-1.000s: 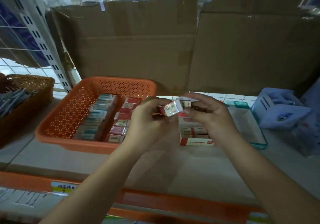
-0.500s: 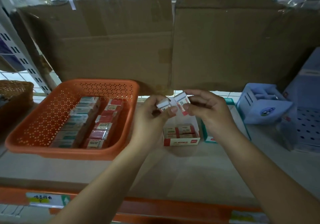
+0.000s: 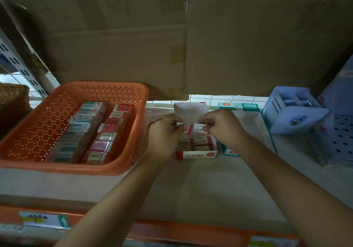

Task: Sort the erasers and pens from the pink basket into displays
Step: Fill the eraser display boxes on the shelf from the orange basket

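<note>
Erasers (image 3: 199, 129) have dropped to just above the display box (image 3: 196, 154), one pinched by the left hand (image 3: 168, 132), one by the right hand (image 3: 222, 128); slotting them in looks next.

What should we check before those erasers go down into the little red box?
1. Left hand pinches the red eraser: ok.
2. Right hand pinches the 2B eraser: ok.
3. Both erasers are right above the red display box: ok.
4. Free room at the back of the box: cannot tell, the hands hide it.
5. The boxed erasers at the front lie in tidy rows: ok.
</note>
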